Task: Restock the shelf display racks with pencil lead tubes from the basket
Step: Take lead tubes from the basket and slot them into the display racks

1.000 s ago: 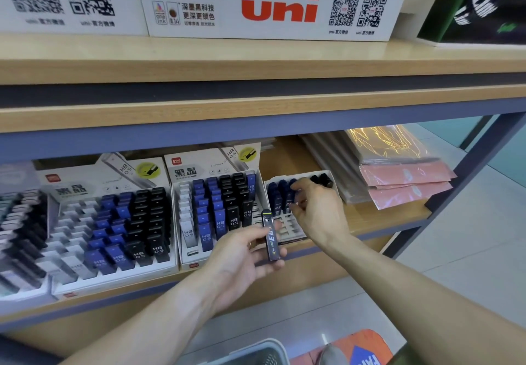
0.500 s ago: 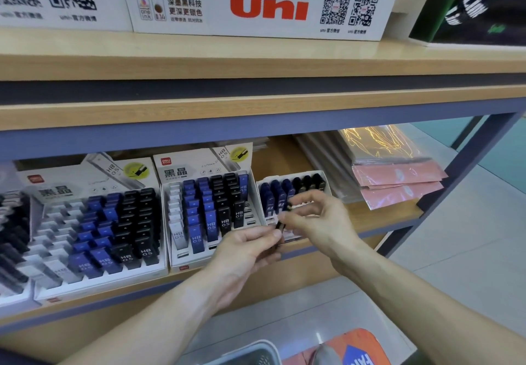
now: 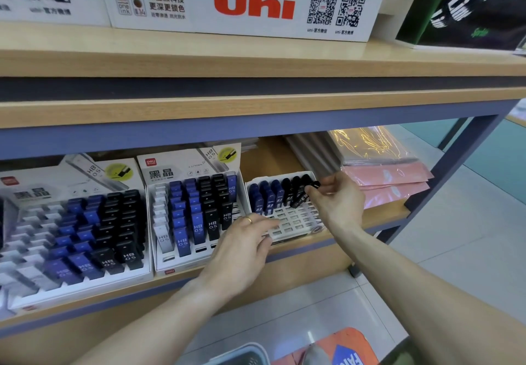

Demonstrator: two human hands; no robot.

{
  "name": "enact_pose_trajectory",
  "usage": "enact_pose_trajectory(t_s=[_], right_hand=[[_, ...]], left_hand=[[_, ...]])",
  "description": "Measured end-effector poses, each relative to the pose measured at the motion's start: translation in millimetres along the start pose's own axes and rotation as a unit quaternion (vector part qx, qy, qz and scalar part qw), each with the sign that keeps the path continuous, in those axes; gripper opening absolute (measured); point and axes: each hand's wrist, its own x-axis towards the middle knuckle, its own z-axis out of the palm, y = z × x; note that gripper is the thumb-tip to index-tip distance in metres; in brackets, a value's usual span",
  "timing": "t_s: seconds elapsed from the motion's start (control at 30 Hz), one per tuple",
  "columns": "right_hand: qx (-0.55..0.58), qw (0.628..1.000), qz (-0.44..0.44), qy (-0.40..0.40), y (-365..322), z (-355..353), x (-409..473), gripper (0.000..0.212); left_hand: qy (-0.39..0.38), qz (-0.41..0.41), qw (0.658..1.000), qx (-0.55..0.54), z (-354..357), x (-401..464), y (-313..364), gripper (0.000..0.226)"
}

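Three white display racks stand on the lower shelf. The small right rack point(image 3: 287, 219) holds a back row of blue and black lead tubes, and its front slots are bare. My right hand point(image 3: 336, 202) pinches a black lead tube point(image 3: 303, 198), tilted, over that rack's back right slots. My left hand point(image 3: 244, 242) holds nothing and its relaxed fingers reach to the small rack's front left edge. The middle rack point(image 3: 196, 208) and the left rack point(image 3: 76, 231) carry white, blue and black HB 0.5 tubes. Only the rim of the basket point(image 3: 242, 354) shows at the bottom.
The upper shelf board point(image 3: 256, 103) hangs low over the racks, with white "uni" boxes point(image 3: 244, 3) on top. Pink and clear plastic packets point(image 3: 387, 177) lie to the right of the small rack. A shelf leg point(image 3: 455, 165) stands at right, tiled floor below.
The black tube passed from my left hand to my right, which carried it up to the small rack's back right. My left hand, now holding nothing, moved to the rack's front edge.
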Motion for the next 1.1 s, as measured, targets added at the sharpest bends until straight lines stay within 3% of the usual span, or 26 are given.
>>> enact_pose_trajectory(t_s=[0.1,0.27,0.8,1.1], right_hand=[[-0.015,1.000,-0.013,-0.013,1,6,-1,0.024],[-0.043,0.996,-0.074,-0.028,2,13,-4,0.022],[-0.155,0.972,-0.163,-0.065,-1,27,-12,0.020],[-0.142,0.972,-0.150,-0.108,-2,24,-18,0.027]], left_hand=[[-0.037,0.075,0.992,0.095,5,2,-7,0.038],[-0.077,0.095,0.977,0.177,14,3,-12,0.046],[-0.087,0.110,0.973,0.181,17,0,-18,0.056],[-0.107,0.116,0.968,0.197,16,-8,-19,0.067]])
